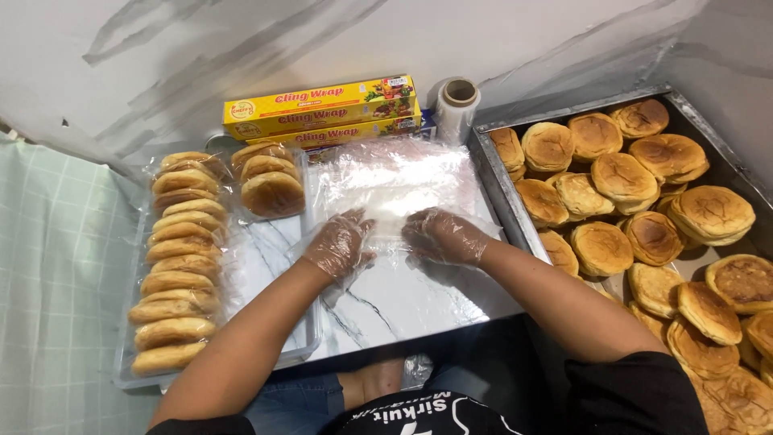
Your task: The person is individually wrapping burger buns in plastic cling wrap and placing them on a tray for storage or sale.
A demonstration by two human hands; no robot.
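Both gloved hands lie flat, fingers spread, gripping nothing: the left hand (338, 244) and right hand (444, 236) press a clear cling-film sheet (394, 181) spread on the marbled tabletop (386, 302), its long axis running away from the person, toward two yellow wrap boxes (320, 110) and one film roll (457, 106)

Two long yellow boxes (322, 113) with red edges and small fruit pictures lay stacked against the wall, beside a roll of clear film (456, 107). To the left, wrapped packs of buns (179, 266) stood in a row, another pack (270, 184) behind them.
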